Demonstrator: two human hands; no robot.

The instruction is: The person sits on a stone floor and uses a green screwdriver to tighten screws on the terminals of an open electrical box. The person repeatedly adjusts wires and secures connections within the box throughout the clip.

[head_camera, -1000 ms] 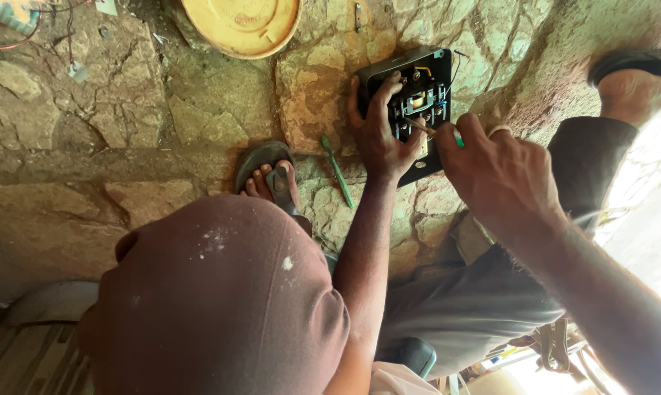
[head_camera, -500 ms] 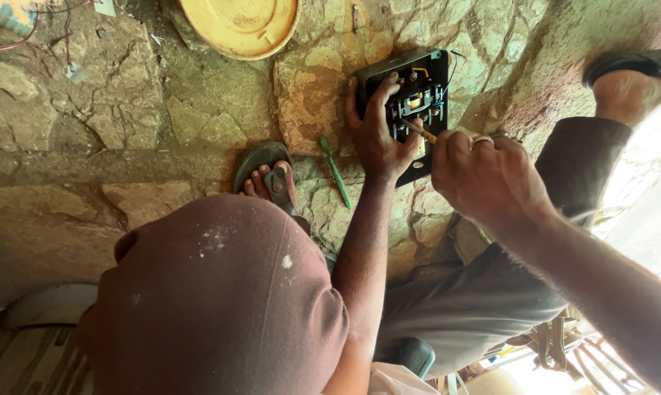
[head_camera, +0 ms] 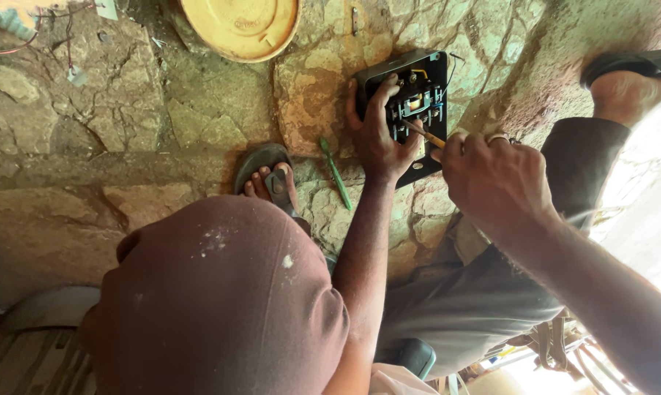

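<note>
1. Far left: thin red wires (head_camera: 23, 45) and small bits lie on the stone floor (head_camera: 125, 117). Just right of them a round yellow dish (head_camera: 239, 25) sits on the stones.
2. Low in the foreground is a co-worker's head in a dusty maroon cap (head_camera: 221, 292). Just past the cap, a sandalled foot (head_camera: 266, 175) is planted on the floor.
3. Next along, a green screwdriver (head_camera: 336, 174) lies loose on the stones, between that foot and the co-worker's forearm. Nobody is touching it.
4. The co-worker's hand (head_camera: 378, 135) presses flat on the left part of the open black box (head_camera: 433, 80), fingers spread over its edge. The arm runs back beside the cap.
5. The box lies on the stone floor, right of the yellow dish. Its cover is off, showing metal contacts and a yellow wire inside.
6. Now the person's right hand (head_camera: 495, 179), reaching in from the lower right. Its grip is closed tight round a thin tool (head_camera: 427, 136), fingers curled, a ring (head_camera: 497, 137) on one finger.
7. The tool's orange shaft slants up and left, and its tip is in among the contacts, just beside the co-worker's fingers.
8. The person's left hand is out of the picture.
9. Below the right arm are the co-worker's grey trousers (head_camera: 462, 307). Far right, a second sandalled foot (head_camera: 627, 88) rests on the stones.
</note>
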